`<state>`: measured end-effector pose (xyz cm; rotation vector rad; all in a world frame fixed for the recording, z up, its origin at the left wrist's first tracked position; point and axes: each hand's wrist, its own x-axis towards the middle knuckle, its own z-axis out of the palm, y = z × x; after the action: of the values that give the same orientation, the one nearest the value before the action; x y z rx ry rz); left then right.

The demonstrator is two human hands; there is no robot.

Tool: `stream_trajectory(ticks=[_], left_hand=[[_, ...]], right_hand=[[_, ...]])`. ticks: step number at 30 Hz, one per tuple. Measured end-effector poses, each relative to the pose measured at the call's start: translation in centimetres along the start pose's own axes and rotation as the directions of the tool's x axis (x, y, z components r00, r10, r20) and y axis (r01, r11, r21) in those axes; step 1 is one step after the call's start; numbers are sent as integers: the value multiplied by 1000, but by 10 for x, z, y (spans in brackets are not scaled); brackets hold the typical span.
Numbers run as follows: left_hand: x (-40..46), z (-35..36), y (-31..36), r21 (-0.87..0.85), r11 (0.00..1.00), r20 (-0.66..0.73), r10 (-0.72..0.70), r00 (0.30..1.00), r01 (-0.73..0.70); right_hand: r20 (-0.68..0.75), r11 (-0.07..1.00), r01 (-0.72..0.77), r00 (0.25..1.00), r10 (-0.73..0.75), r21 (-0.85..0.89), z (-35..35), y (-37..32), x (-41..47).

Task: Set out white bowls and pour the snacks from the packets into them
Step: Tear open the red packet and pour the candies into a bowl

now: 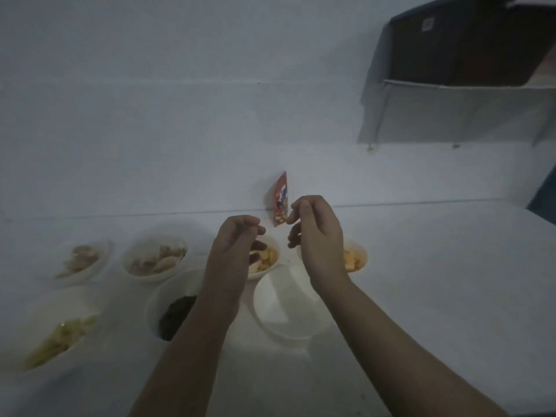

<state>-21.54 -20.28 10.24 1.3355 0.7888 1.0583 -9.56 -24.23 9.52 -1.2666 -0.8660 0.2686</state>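
While both hands hover above the row of bowls, the step in hand looks like the start of the last pour: one white bowl [285,305] near the middle of the table [436,296] is bare inside, and a red snack packet [280,200] stands at the table's far edge, leaning against the wall. The left hand [233,251] has its fingers curled in with the tips drawn together; whether they pinch some small scrap is too dim to tell. The right hand [316,233] is curled likewise, its fingertips just in front of the packet's lower corner and, as far as I can judge, not yet touching it. Six other bowls already hold snacks: pale pieces toward the left edge, a dark heap in one [174,314] beside the bare bowl, orange-yellow bits in the two [264,260] [356,260] behind it. Next, the right hand probably needs to reach past those far bowls, pinch the packet and bring it over the bare bowl without tipping anything.
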Motion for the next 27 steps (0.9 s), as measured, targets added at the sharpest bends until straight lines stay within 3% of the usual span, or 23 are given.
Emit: stream_trajectory(ticks=[14,22,27], left_hand=[[161,-61,-18,-17,997,70,-73,995,74],[237,-83,-35,-104,991,3,-79,997,79],[264,-80,-50,-115,986,11,-121,993,122]], right_hand=[[-36,902,-148,989,146,-405,83,125,166],[-170,709,-340,938,302,-617,110,179,237],[-116,589,-332,920,374,-737,131,201,265]])
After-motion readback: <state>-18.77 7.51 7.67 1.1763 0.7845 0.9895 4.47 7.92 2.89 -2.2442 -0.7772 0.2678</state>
